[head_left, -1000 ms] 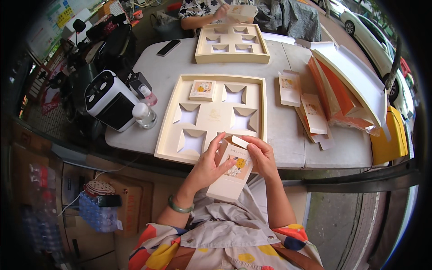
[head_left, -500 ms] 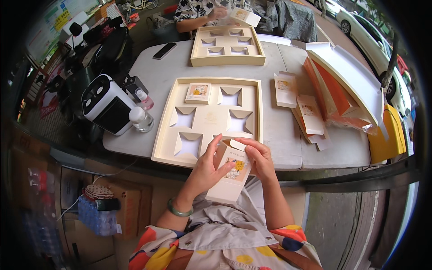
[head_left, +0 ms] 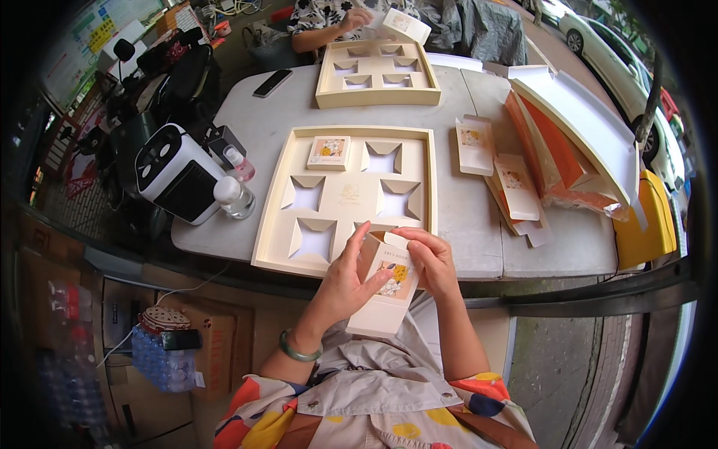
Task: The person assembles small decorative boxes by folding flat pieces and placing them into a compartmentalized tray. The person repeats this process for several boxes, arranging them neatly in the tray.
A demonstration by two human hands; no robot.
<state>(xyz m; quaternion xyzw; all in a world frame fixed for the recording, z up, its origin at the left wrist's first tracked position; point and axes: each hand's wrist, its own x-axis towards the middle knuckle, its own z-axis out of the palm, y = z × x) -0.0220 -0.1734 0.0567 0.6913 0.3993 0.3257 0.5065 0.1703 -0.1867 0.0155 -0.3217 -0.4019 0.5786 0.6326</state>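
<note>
A small cream carton (head_left: 376, 314) with a floral picture on its face is held between my two hands, its far end unfolded with flaps up. My left hand (head_left: 342, 286) grips its left side, thumb across the front. At the far end, the fingers of my right hand (head_left: 434, 260) close on the carton's edge and flap. Just beyond lies a large cream gift box tray (head_left: 273, 217) with several square recesses. A folded small box (head_left: 329, 152) of the same design sits in its far left recess.
Flat unfolded cartons (head_left: 517, 191) lie at right beside orange bags (head_left: 550, 153) and a large white lid. A second tray (head_left: 378, 99) stands farther off, before a person holding a small carton (head_left: 406, 27). At left are a white appliance (head_left: 179, 168), bottles (head_left: 235, 198) and a phone (head_left: 272, 83).
The carton has shifted very slightly within my grip, and my right fingers have moved a little at its far end. Across the table, the other person's carton has tilted slightly.
</note>
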